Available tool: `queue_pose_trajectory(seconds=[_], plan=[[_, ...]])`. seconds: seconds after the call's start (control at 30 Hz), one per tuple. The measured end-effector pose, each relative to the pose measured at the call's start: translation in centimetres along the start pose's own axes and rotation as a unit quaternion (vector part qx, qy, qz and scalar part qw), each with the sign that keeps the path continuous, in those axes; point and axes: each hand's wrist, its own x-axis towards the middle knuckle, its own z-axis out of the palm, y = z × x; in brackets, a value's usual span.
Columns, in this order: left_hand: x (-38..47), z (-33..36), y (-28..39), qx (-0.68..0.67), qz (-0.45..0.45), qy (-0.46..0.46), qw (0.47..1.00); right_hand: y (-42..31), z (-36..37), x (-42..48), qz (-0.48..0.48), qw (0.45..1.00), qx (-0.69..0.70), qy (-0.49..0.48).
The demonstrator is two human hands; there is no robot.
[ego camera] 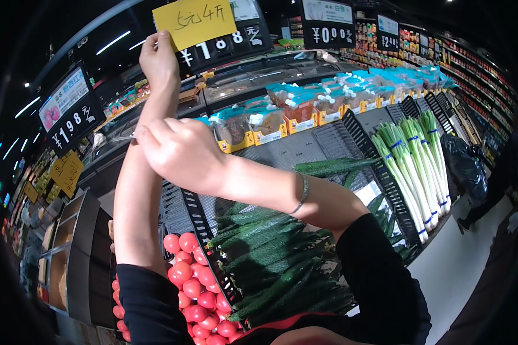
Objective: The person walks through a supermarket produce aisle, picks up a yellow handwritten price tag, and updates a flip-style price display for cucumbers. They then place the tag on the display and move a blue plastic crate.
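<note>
My left hand [159,56] is raised at the upper left, its fingers pinching the lower left edge of a yellow handwritten card [194,23]. The card overlaps a black price sign [224,45]. My right hand [181,151] crosses in front of my left forearm with curled fingers. A thin, clear strip [123,138] sticks out from its fingertips; what it is cannot be made out. Under my arms lie a heap of cucumbers [272,254] and, left of them, pink tomatoes [194,286].
Bundled leeks [408,168] stand in a black slatted bin at right. Bagged goods with blue tops [300,103] line the display's back edge. Another price sign [71,110] hangs at left. A person's dark-clothed leg [479,215] shows at the far right, near a black plastic bag [464,166].
</note>
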Motion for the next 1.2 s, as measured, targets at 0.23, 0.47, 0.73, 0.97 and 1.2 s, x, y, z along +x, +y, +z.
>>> queue_pose_trajectory(seconds=[0.23,0.47,0.73,0.97,1.2], plan=[[-0.8,1.0,1.0,-0.102,-0.053,0.065,0.991,11.0,-4.0,0.5,0.505,0.762,0.404,0.022],[-0.7,1.3,0.9,-0.091,-0.069,0.101,0.988,16.5,-3.3,1.4,0.556,0.717,0.42,0.014],[-0.2,0.8,0.6,-0.082,-0.075,0.105,0.988,18.4,-3.5,3.0,0.611,0.67,0.42,-0.013],[0.3,0.4,0.4,-0.077,-0.072,0.104,0.989,19.1,-3.3,3.9,0.616,0.709,0.335,-0.076],[0.3,0.0,1.0,-0.079,-0.074,0.098,0.989,21.1,-3.6,4.8,0.654,0.641,0.383,-0.123]])
